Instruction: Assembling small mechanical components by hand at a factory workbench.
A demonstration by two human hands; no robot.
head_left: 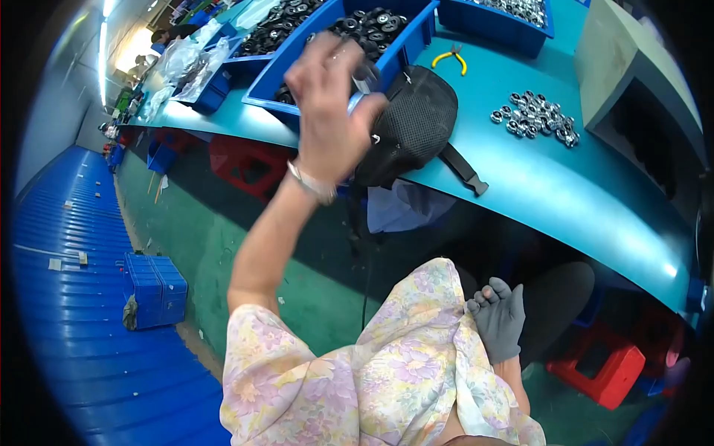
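Hands work apart at a teal bench (565, 186): the bare left hand (327, 111), a band at its wrist, is raised over a blue bin (405, 48) of black rings (368, 26), fingers curled around something small and dark near the bin's front wall; what it is cannot be told. The right hand (498, 320), in a grey glove, rests low against a floral garment (401, 357), fingers loosely curled and holding nothing. A black mesh pouch (413, 126) lies just beside the bin. Metal nuts (535, 119) sit in a cluster further right, yellow pliers (451, 58) beyond the pouch.
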